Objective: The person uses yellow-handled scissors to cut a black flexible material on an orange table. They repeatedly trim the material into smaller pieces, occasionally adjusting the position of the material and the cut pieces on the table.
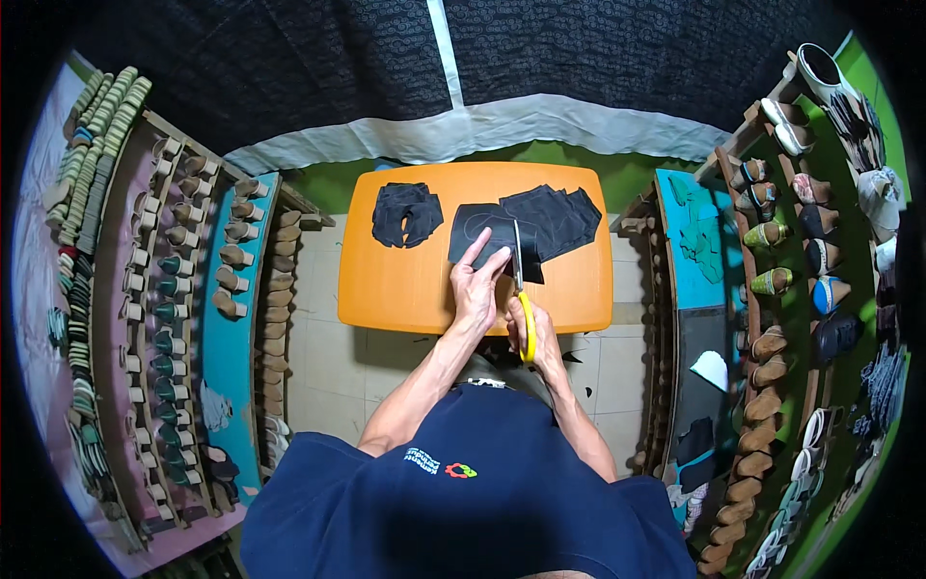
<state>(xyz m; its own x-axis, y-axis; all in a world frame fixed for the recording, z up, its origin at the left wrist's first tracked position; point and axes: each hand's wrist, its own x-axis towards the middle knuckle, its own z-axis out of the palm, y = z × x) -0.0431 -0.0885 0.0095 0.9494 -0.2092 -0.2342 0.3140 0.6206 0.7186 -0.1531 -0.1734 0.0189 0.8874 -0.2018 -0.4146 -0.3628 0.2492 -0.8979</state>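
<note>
My left hand [476, 287] grips a black sheet [470, 224] near its lower edge, with a finger and the thumb lying over the top of it. A curved pale outline is drawn on the sheet. Scissors with yellow handles [528, 330] are in my right hand [542, 338], and their metal blades point away from me across the right part of the sheet. How far the blades are spread is hard to make out. Dark cut pieces lie in a stack [569, 214] behind the sheet to the right, and another dark stack [406, 205] rests at the left.
An orange table [386, 289] stands before me. Racks on both sides hold rows of shoes and shoe forms [172, 314]. Turquoise boards [696, 275] flank the table, with fabric scraps on the right one. A dark patterned curtain [289, 77] hangs beyond; dark scraps lie on the tiled floor.
</note>
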